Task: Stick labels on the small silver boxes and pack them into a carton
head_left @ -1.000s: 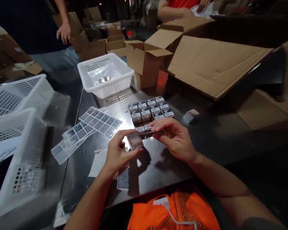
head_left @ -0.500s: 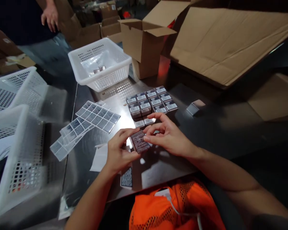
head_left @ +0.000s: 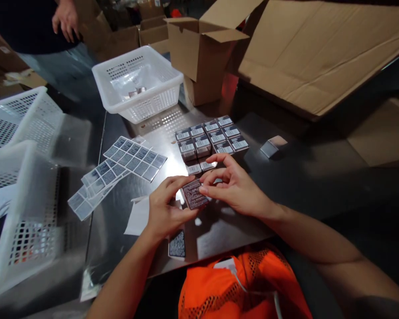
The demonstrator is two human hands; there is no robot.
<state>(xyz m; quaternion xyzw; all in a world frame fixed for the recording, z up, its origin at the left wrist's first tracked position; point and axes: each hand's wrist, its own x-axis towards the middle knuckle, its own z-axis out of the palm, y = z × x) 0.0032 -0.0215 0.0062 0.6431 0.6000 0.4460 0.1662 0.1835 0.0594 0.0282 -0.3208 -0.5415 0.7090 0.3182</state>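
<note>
A small dark box (head_left: 193, 194) with fine print on its upper face is held between the thumb and fingers of my left hand (head_left: 168, 204). My right hand (head_left: 234, 186) has its thumb and a bent finger closed at the box's right edge, while the index finger arches above. Any small piece between those fingertips is hidden. Just beyond my hands stand several small boxes (head_left: 202, 144) in rows, barcode labels facing up. Sheets of grey stickers (head_left: 136, 158) lie to the left. A dark printed sticker piece (head_left: 177, 244) is below my left hand.
A white perforated basket (head_left: 138, 106) with a few small items stands behind the rows. More white baskets (head_left: 18, 177) are at the left. Open cardboard boxes (head_left: 186, 51) stand at the back. One single small box (head_left: 270, 149) sits to the right. A person's hand (head_left: 66, 22) shows at top left.
The view has shifted slightly. Both hands keep nearly the same hold at the small box, and the things on the table stay in place.
</note>
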